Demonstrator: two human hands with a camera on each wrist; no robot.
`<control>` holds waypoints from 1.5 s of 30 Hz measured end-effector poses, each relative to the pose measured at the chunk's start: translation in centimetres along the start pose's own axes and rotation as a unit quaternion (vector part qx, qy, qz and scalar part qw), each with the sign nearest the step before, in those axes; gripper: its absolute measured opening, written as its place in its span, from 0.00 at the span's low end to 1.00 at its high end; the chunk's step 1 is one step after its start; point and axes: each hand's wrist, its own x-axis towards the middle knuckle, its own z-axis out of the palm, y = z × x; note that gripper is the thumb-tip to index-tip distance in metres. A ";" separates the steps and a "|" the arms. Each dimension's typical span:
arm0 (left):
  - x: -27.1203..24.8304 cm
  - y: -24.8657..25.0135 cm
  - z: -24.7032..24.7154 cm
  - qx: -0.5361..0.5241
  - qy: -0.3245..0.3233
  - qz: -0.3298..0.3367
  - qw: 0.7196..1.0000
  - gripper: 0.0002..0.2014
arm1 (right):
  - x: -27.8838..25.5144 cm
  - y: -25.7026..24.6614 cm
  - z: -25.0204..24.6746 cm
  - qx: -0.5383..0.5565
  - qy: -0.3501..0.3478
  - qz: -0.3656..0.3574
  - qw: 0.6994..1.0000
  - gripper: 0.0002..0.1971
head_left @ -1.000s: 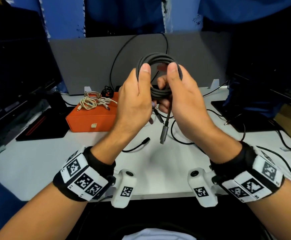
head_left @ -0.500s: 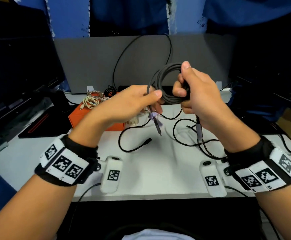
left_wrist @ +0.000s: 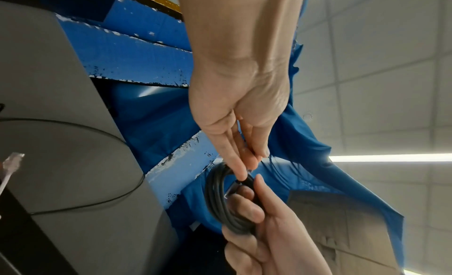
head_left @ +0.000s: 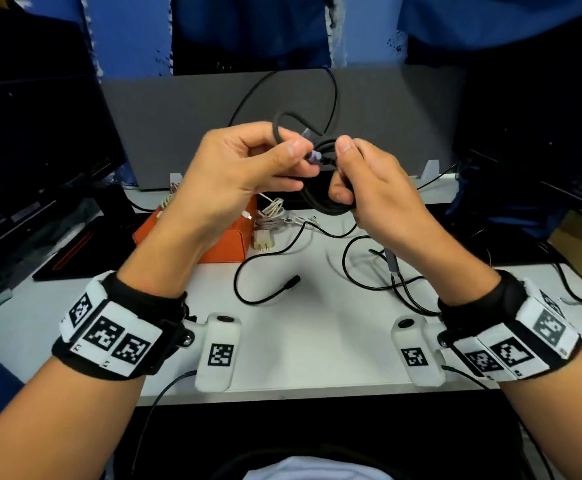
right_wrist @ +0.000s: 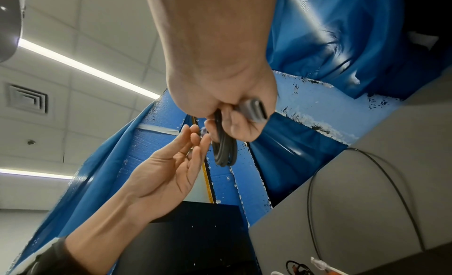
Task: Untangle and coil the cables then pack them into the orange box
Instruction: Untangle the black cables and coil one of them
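Observation:
My right hand (head_left: 341, 171) grips a coiled dark grey cable (head_left: 320, 204) above the white table, thumb on top. A grey plug (head_left: 392, 263) dangles under that hand. My left hand (head_left: 298, 155) pinches the cable's loose end at its purple collar (head_left: 314, 156), right against the coil; a loop (head_left: 282, 119) arches over the knuckles. The left wrist view shows the left fingers (left_wrist: 240, 169) meeting the coil (left_wrist: 220, 201). In the right wrist view the coil (right_wrist: 223, 149) hangs from the right fist. The orange box (head_left: 227, 245) lies beneath my left forearm, partly hidden.
Beige cables (head_left: 272, 214) with a white plug spill off the box's right side. A thin black cable (head_left: 258, 296) snakes over the table (head_left: 317, 341) in front. A grey partition (head_left: 386, 133) stands behind, dark monitors on both sides, a black pad (head_left: 71, 251) at left.
Both hands first held the coil. The left hand let go, reached for the loose end, and now pinches it up against the coil. The right hand kept its grip.

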 end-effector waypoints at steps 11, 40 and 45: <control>0.1 -2.4 1.4 0.280 0.101 0.013 0.955 0.21 | -0.8 -0.6 0.8 0.183 -0.069 0.064 0.979 0.21; -0.3 -2.3 2.8 0.169 0.022 0.005 0.985 0.13 | 0.7 -0.5 -2.2 0.331 -0.102 0.113 0.931 0.22; 0.2 -2.4 2.0 0.186 0.042 0.017 0.981 0.13 | 1.3 0.7 -3.6 0.119 -0.126 0.008 0.985 0.15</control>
